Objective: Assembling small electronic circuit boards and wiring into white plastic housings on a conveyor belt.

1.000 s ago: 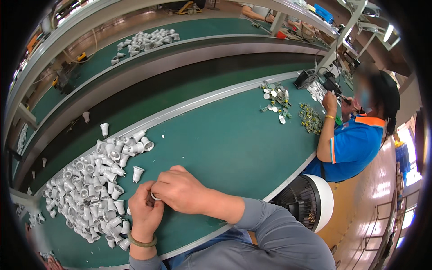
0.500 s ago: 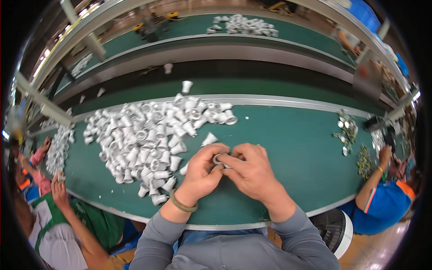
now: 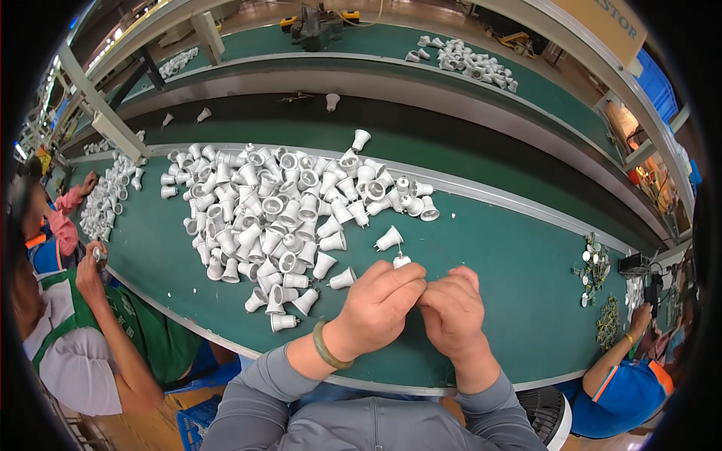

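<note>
My left hand [image 3: 382, 304] is closed round a white lamp housing [image 3: 401, 261]. Only its base shows above my fingers, with a thin wire or pin sticking up. My right hand [image 3: 454, 308] meets it from the right, fingers pinched and curled against the left fingertips; whatever lies between them is hidden. Just beyond my left hand a loose white housing [image 3: 388, 238] lies on its side on the green work surface [image 3: 511, 278]. To the left spreads a big heap of similar cup-shaped white housings [image 3: 274, 207].
A metal rail [image 3: 511, 201] edges the far side, with a dark green conveyor belt [image 3: 256, 124] past it. Small wired parts [image 3: 594, 263] lie at the right. Co-workers sit on both sides, one in a green apron [image 3: 162, 342], one in a blue shirt [image 3: 628, 395].
The view has swung, shifting the heap in the picture. My hands have turned: the ring-shaped opening seen between them is hidden, and a housing's base shows above my left fingers.
</note>
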{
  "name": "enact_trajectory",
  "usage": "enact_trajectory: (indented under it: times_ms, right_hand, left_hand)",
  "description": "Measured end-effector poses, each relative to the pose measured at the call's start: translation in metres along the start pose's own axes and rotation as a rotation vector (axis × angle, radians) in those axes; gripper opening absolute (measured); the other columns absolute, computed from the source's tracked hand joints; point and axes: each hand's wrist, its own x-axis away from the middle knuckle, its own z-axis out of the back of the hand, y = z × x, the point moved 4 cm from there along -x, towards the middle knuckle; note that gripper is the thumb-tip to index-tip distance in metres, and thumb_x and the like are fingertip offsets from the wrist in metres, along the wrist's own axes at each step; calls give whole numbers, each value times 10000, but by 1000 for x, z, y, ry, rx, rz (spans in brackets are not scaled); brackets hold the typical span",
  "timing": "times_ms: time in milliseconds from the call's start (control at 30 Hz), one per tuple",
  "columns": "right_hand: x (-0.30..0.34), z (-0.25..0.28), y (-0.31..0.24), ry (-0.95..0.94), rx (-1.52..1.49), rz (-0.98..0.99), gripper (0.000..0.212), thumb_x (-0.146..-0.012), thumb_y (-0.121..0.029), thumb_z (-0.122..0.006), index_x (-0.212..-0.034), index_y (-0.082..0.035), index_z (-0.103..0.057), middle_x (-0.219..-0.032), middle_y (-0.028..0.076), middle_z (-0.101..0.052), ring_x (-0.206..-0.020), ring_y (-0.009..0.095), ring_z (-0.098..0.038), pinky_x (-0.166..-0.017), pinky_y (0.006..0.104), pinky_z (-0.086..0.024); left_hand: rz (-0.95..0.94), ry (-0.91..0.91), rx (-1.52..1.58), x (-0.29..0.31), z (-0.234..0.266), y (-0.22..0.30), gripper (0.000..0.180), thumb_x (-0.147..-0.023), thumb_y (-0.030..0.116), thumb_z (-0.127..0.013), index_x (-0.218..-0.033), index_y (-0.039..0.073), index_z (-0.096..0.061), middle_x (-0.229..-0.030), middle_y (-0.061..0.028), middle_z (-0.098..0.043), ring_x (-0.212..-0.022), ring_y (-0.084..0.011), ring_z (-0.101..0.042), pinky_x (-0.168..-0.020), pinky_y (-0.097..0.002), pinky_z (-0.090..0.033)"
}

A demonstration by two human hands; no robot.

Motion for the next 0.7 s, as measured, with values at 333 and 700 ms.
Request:
enact_trajectory:
  times_ms: [333, 700]
  right_hand:
    - [-5, -8, 10, -19, -12, -109, 144, -821, 18, -734, -909, -78, -672, -836, 57, -678, -739, 269, -617, -768, 417, -459]
    - [11, -16, 29, -108, -116, -500, 158, -870, -8, -735, -1001, -35, -650, -845, 95, -703, -743, 230, -681, -701, 355, -523]
  left_hand:
    - [654, -94, 584, 27, -27, -37, 391, -865, -180, -453, -1158, -14, -651, -1049, -96, -699, -863, -141, -658, -784, -289, -560]
    - [851, -145, 972, 42, -47, -37, 415, -937, -155, -454, -1336, -67, -526, -1288, -138, -625, -1131, -153, -648, -935, -289, -563]
